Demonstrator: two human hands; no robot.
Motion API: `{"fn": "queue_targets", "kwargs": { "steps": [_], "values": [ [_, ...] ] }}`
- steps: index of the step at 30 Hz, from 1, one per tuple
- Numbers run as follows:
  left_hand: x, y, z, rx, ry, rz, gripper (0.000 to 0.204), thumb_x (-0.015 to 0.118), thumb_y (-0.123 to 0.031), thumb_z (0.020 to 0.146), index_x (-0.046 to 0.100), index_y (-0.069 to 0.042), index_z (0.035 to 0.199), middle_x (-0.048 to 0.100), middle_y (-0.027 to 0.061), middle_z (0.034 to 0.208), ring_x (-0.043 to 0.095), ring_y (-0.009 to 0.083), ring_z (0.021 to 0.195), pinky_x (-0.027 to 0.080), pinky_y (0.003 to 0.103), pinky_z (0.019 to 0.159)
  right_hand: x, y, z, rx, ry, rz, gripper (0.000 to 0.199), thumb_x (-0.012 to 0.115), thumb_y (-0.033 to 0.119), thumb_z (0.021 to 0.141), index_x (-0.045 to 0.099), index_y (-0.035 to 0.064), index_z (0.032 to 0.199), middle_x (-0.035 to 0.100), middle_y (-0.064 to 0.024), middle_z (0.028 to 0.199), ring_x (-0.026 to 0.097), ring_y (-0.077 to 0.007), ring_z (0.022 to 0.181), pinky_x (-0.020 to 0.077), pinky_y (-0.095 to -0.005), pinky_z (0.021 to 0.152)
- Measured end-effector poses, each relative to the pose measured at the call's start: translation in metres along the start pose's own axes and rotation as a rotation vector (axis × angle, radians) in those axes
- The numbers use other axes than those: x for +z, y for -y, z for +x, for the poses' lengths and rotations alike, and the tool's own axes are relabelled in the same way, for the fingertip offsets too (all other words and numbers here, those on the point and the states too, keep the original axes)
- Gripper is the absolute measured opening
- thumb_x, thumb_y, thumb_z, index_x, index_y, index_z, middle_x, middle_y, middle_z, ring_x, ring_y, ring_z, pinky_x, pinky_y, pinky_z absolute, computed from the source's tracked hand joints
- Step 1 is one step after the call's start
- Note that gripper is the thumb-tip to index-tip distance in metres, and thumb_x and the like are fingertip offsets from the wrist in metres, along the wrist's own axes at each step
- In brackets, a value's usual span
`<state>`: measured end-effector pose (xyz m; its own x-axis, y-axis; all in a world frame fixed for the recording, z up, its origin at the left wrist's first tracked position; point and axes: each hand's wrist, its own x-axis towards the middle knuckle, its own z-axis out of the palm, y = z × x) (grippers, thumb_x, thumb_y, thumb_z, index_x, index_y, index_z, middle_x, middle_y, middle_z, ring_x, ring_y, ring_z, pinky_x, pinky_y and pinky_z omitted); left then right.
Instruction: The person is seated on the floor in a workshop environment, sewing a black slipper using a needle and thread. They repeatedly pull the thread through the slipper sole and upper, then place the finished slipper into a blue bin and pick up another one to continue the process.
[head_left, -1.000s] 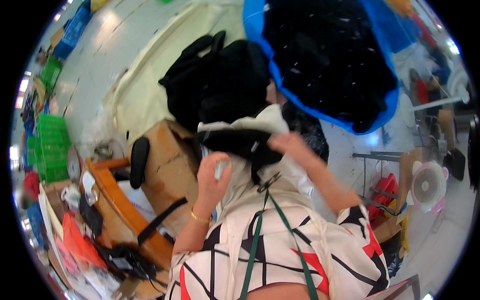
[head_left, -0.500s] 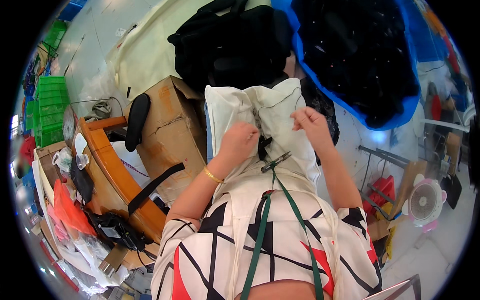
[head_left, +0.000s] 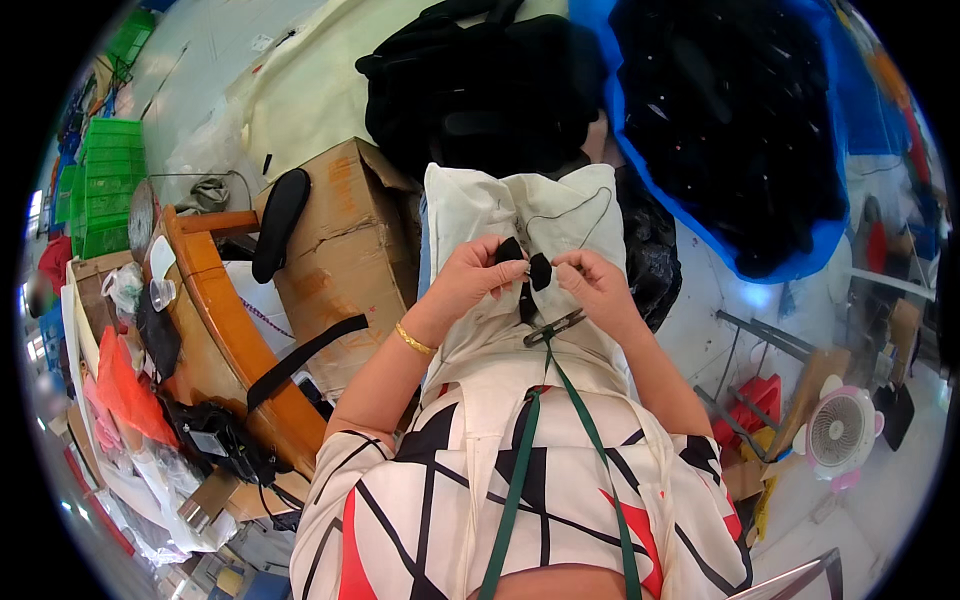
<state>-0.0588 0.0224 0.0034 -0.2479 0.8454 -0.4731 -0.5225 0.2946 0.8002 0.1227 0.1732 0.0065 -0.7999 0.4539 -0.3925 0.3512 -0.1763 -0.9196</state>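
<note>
Hands pinching small black pieces: left hand (head_left: pixel 470 280) gripping one (head_left: pixel 509 250), right hand (head_left: pixel 597 285) gripping other (head_left: pixel 540 271), over cream cloth (head_left: pixel 470 205).

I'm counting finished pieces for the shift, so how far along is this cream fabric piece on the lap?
Done: the cream fabric piece lies spread on the lap with a dark thread looping across it. In hand: the left hand and right hand each pinch a small black tab at its middle. Left: the snips hang unused on the green cord, and black pieces still fill the blue bag.
</note>
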Motion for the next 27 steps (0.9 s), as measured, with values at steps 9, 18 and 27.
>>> {"fn": "queue_targets", "kwargs": {
  "steps": [9, 18, 27],
  "values": [
    [0.010, 0.008, -0.022, 0.051, -0.045, -0.252, 0.016, 0.070, -0.019, 0.094, 0.064, -0.005, 0.097, 0.071, 0.0039, 0.085, 0.061, 0.0061, 0.068, 0.048, 0.020, 0.060, 0.036, -0.001, 0.002, -0.238, -0.071, 0.064, 0.015, 0.068, 0.013, 0.094, 0.065, -0.0005, 0.099, 0.062, -0.0016, 0.090, 0.053, -0.0078, 0.075, 0.0456, -0.0238, 0.069],
    [0.014, 0.001, -0.030, 0.394, -0.155, 0.244, 0.012, 0.069, -0.009, 0.092, 0.066, -0.005, 0.103, 0.070, 0.0031, 0.096, 0.065, 0.0120, 0.084, 0.053, 0.027, 0.069, 0.023, 0.002, -0.001, -0.009, -0.076, 0.261, 0.016, 0.065, 0.017, 0.097, 0.065, 0.0002, 0.096, 0.061, -0.0026, 0.080, 0.056, -0.0111, 0.073, 0.0472, -0.0251, 0.070],
    [0.025, -0.001, -0.037, 0.499, -0.141, 0.424, 0.022, 0.071, -0.003, 0.085, 0.068, -0.006, 0.107, 0.068, 0.0096, 0.097, 0.062, 0.0267, 0.097, 0.051, 0.034, 0.082, 0.020, 0.005, -0.003, -0.081, -0.011, 0.093, 0.013, 0.064, 0.012, 0.095, 0.066, -0.0004, 0.099, 0.063, -0.0022, 0.083, 0.059, -0.0122, 0.073, 0.0478, -0.0252, 0.069]
  ]
}}
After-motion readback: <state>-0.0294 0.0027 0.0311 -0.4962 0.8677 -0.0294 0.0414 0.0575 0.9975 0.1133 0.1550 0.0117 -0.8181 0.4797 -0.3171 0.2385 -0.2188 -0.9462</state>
